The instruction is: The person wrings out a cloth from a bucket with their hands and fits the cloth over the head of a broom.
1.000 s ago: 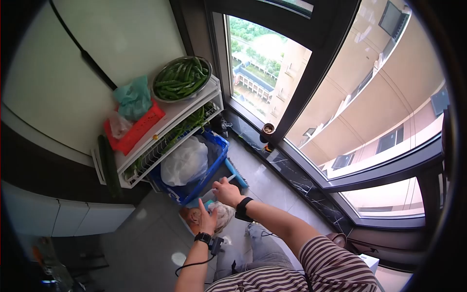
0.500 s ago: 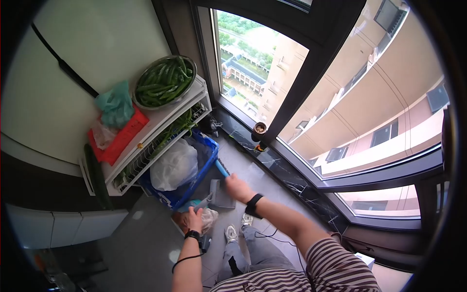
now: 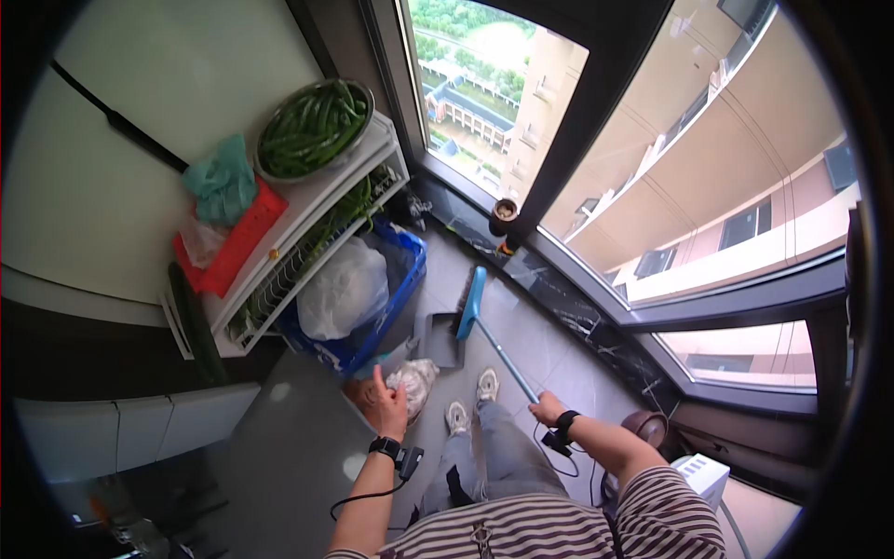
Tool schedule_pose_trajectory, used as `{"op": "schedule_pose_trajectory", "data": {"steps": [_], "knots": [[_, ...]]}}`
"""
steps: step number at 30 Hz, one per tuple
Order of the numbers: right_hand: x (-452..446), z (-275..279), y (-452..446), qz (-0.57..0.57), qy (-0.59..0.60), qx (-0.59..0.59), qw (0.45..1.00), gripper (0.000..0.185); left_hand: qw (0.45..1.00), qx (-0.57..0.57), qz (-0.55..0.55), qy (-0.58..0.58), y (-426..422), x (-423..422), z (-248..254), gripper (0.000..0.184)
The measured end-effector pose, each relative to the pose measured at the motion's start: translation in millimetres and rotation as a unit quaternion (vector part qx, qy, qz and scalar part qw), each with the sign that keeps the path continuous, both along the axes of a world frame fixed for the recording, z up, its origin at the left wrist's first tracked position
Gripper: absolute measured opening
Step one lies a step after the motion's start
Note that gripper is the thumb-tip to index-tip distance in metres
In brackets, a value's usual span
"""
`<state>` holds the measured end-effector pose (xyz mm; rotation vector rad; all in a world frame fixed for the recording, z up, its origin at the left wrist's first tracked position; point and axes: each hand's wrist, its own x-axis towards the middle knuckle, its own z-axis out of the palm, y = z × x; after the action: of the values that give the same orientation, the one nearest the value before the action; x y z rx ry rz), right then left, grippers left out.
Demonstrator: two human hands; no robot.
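Note:
My right hand is closed around the handle of a blue broom. The broom's head is down by the floor, its dark bristles turned toward the open side of a grey dustpan. My left hand is at the dustpan's handle, fingers curled and one digit stretched along it; the grip itself is partly hidden. Just below the dustpan handle, bags with brownish and whitish contents lie on the floor beside my left hand.
A blue crate holding a white plastic bag stands left of the dustpan. Above it, a white rack carries a metal bowl of green peppers and a red bag. A dark stone ledge runs under the windows.
My right hand has drawn the broom back toward my body and right, bringing its head into full view. The dustpan appears farther up and right; my left hand has shifted slightly right.

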<state>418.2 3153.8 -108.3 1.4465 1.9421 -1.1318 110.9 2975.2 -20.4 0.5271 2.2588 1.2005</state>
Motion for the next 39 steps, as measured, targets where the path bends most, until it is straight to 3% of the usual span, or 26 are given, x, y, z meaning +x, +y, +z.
{"op": "schedule_pose_trajectory", "data": {"steps": [4, 6, 7, 9, 10, 11, 13, 15, 16, 17, 19, 20, 21, 23, 24, 26, 28, 29, 31, 32, 33, 34, 35, 37, 38, 39], "knots": [[54.0, 102.4, -6.1, -0.114, 0.024, -0.117, 0.986, 0.025, 0.994, -0.004, -0.101, 0.048, -13.9, 31.7, -23.2, 0.053], [77.6, 156.6, -25.5, -0.138, 0.027, -0.114, 0.983, 0.024, 0.988, 0.021, -0.142, -0.061, -10.4, 40.6, -44.1, 0.043], [85.5, 184.4, -35.9, -0.155, 0.02, -0.113, 0.981, 0.024, 0.97, 0.002, -0.135, -0.201, -0.8, 43.2, -39.7, 0.035], [113.4, 212.1, -67.9, -0.176, 0.103, -0.093, 0.975, 0.022, 0.928, -0.033, -0.194, -0.316, 21.0, 50.7, -24.8, 0.033], [119.8, 230.8, -82.3, -0.166, 0.122, -0.067, 0.976, 0.021, 0.907, 0.022, -0.189, -0.376, 29.5, 61.3, -27.8, 0.03], [125.1, 247.7, -97.0, -0.157, 0.143, -0.04, 0.976, 0.02, 0.872, -0.036, -0.193, -0.448, 41.5, 63.9, -25.2, 0.036], [148.9, 263.6, -129.0, -0.173, 0.159, -0.027, 0.972, 0.02, 0.836, -0.004, -0.222, -0.503, 69.1, 72.1, -0.5, 0.043], [160.4, 284.2, -161.5, -0.139, 0.197, 0.056, 0.969, 0.018, 0.833, -0.001, -0.222, -0.507, 98.3, 83.3, -7.8, 0.045], [167.6, 290.0, -171.0, -0.158, 0.184, 0.037, 0.969, 0.018, 0.761, 0.04, -0.234, -0.603, 112.5, 82.7, -5.0, 0.042], [175.7, 291.4, -179.9, -0.174, 0.173, 0.016, 0.969, 0.019, 0.761, 0.041, -0.24, -0.601, 123.4, 86.4, -1.3, 0.042], [206.3, 275.8, -214.6, -0.128, 0.166, 0.11, 0.972, 0.02, 0.731, 0.225, -0.196, -0.614, 143.0, 98.4, 46.6, 0.037], [214.7, 269.1, -220.2, -0.18, 0.115, 0.032, 0.976, 0.03, 0.78, 0.195, -0.188, -0.565, 148.0, 102.2, 60.0, 0.033], [229.2, 257.9, -223.8, -0.18, 0.122, 0.038, 0.975, 0.03, 0.791, 0.179, -0.212, -0.546, 148.1, 109.4, 64.6, 0.029], [259.1, 222.0, -215.5, 0.097, -0.017, 0.065, 0.993, 0.039, 0.827, 0.191, -0.258, -0.461, 145.4, 137.4, 73.4, 0.025], [256.2, 214.0, -202.5, 0.04, -0.006, 0.1, 0.994, 0.044, 0.832, 0.167, -0.306, -0.432, 141.6, 149.3, 91.0, 0.024], [216.8, 226.7, -149.9, -0.146, 0.147, 0.187, 0.96, 0.032, 0.799, 0.15, -0.387, -0.435, 135.4, 176.3, 118.5, 0.027], [171.3, 257.1, -86.9, -0.224, 0.307, 0.198, 0.904, 0.024, 0.779, 0.146, -0.447, -0.414, 131.7, 208.1, 136.0, 0.029], [155.4, 268.5, -55.4, -0.159, 0.389, 0.233, 0.877, 0.029, 0.777, 0.137, -0.469, -0.398, 131.0, 224.9, 140.9, 0.03], [121.5, 295.4, -11.6, -0.17, 0.539, 0.093, 0.82, 0.042, 0.757, 0.148, -0.526, -0.359, 133.7, 252.3, 145.0, 0.032], [107.5, 308.5, 4.1, -0.2, 0.553, 0.019, 0.808, 0.042, 0.745, 0.143, -0.536, -0.37, 132.6, 262.5, 152.9, 0.032], [100.1, 306.6, 22.6, -0.135, 0.549, 0.034, 0.824, 0.032, 0.733, 0.137, -0.545, -0.383, 130.7, 272.5, 159.9, 0.032], [90.7, 313.6, 33.2, -0.054, 0.527, 0.096, 0.843, 0.018, 0.744, 0.146, -0.575, -0.308, 131.0, 282.7, 153.0, 0.034], [85.5, 322.5, 33.1, -0.059, 0.527, 0.091, 0.843, 0.018, 0.75, 0.109, -0.606, -0.241, 132.0, 288.0, 160.3, 0.034], [83.4, 342.6, 28.0, -0.17, 0.55, -0.092, 0.812, 0.007, 0.748, 0.159, -0.573, -0.296, 129.3, 290.6, 158.1, 0.034], [88.4, 336.0, 30.8, -0.226, 0.556, -0.161, 0.783, 0.005, 0.747, 0.105, -0.572, -0.322, 132.2, 282.5, 155.3, 0.035], [95.0, 334.0, 32.4, -0.223, 0.553, -0.109, 0.795, 0.005, 0.744, 0.05, -0.566, -0.35, 134.0, 271.1, 153.1, 0.035]]}}
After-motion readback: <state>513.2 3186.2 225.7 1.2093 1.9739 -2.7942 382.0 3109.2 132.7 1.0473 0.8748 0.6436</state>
